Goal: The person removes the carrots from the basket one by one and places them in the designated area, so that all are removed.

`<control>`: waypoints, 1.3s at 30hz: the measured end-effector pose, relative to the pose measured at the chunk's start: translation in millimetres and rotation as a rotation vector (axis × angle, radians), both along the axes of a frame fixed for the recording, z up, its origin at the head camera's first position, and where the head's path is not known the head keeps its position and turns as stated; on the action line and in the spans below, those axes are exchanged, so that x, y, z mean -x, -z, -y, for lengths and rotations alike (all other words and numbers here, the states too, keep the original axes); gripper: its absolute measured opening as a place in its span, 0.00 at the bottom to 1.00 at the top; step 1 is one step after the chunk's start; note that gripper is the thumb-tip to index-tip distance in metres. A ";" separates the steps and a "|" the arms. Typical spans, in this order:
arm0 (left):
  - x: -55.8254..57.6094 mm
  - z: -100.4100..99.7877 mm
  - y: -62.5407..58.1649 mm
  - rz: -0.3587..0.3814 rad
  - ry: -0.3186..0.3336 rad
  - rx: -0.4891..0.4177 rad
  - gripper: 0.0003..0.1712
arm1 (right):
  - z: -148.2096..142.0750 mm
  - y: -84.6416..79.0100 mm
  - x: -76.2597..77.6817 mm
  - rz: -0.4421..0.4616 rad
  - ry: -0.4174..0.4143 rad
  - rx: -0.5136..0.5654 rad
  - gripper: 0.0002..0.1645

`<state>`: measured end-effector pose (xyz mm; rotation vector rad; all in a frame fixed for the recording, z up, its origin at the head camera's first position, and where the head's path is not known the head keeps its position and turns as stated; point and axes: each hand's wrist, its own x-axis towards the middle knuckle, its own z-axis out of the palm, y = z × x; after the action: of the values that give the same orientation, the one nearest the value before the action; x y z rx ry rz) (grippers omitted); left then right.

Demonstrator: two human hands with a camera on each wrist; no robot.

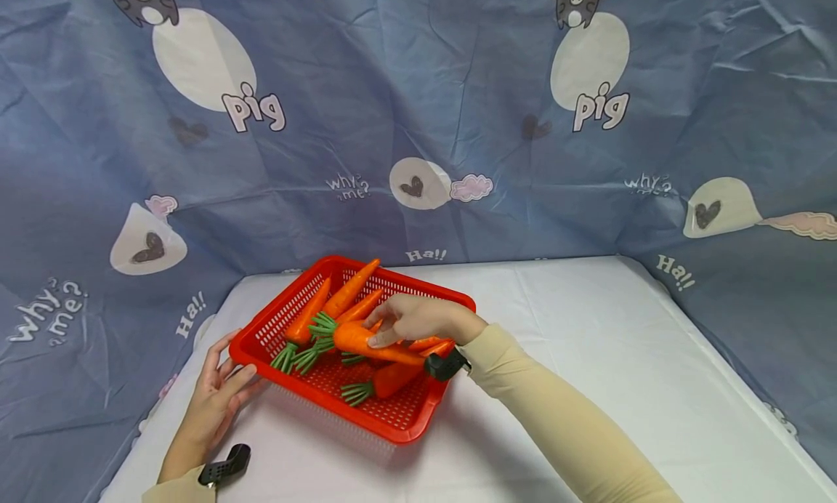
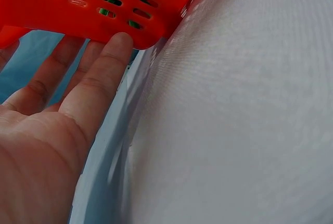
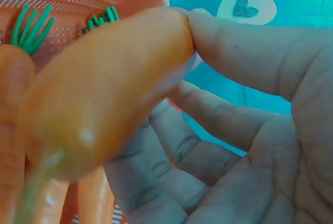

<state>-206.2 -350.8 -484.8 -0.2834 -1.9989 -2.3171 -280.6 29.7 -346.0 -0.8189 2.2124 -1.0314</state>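
In the head view, my right hand (image 1: 418,318) pinches an orange carrot (image 1: 386,352) with green stalks, just above the other carrots in a red plastic basket (image 1: 330,401). Thumb and fingers hold this carrot (image 3: 99,94) in the right wrist view, its blurred stalk end toward the camera. Several more carrots (image 1: 307,318) lie in the basket, partly hidden by the hand and the held one. At the basket's near left corner is my left hand (image 1: 216,394). Its mostly straight fingers (image 2: 99,78) touch the perforated basket wall (image 2: 78,5) in the left wrist view.
The basket stands on a white-covered table (image 1: 556,328). Behind and on both sides hangs a blue printed cloth (image 1: 340,118) that meets the table's edges. Each wrist wears a black device, one of them a left wrist device (image 1: 225,467).
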 end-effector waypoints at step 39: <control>1.0 -2.6 -0.6 0.011 -0.031 0.016 0.39 | -65.1 12.9 23.4 0.188 0.371 0.282 0.33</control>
<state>-207.3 -348.2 -484.2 -0.2394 -2.0128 -2.2905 -304.0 94.8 -358.9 -0.4055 2.1289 -1.5570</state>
